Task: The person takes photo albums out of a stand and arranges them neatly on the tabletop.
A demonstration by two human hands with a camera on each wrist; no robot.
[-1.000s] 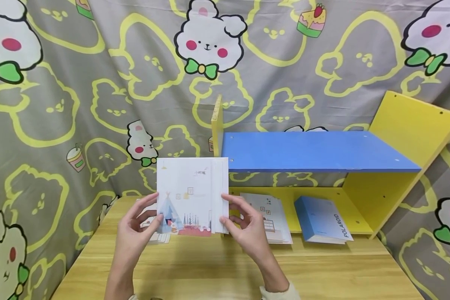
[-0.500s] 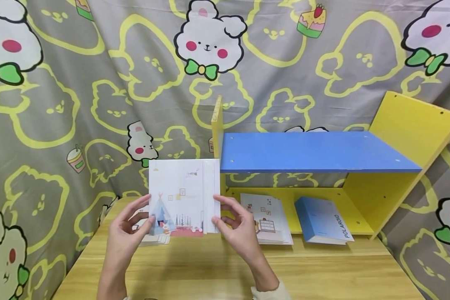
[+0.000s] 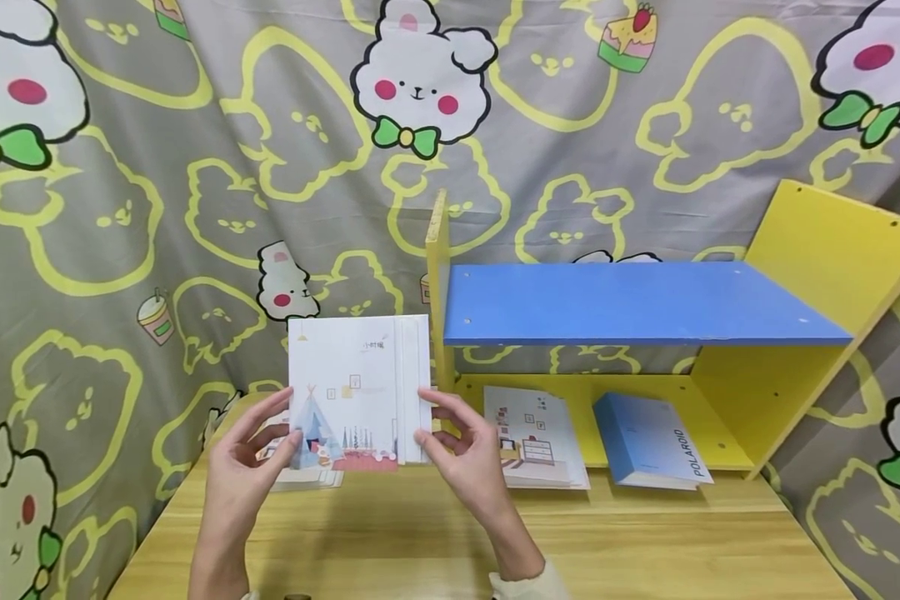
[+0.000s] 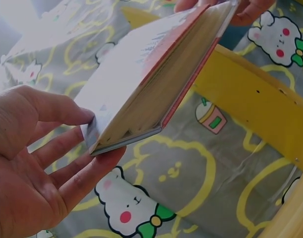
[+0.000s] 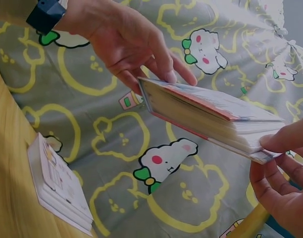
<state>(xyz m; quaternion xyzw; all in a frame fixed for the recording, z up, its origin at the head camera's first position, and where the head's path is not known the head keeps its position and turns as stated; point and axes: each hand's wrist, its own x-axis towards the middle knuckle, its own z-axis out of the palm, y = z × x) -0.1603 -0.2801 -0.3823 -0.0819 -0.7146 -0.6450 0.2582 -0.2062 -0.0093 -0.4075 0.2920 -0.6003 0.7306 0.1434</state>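
A square white book (image 3: 345,358) with a blue tent drawn on its cover is held up over the table, cover facing me. My left hand (image 3: 232,475) pinches its left edge, thumb on the cover and fingers behind, as the left wrist view shows. At the opposite edge my right hand (image 3: 468,458) pinches it between thumb and fingers. Some leaves fan out beyond the cover on that side. The right wrist view shows the thick page block (image 5: 191,116) from below. Another white book (image 5: 60,186) lies on the table, mostly hidden behind the held one in the head view.
Right of the hands stands a shelf with a blue board (image 3: 630,300) and yellow panels (image 3: 817,267). On its lower level lie a white illustrated book (image 3: 536,433) and a blue book marked POLAROID (image 3: 648,437). A patterned curtain (image 3: 217,208) hangs behind the wooden table (image 3: 375,533).
Both hands have carried the book a short way to the left, past the shelf's left panel. Their grip looks the same, and the books on the shelf have stayed put.
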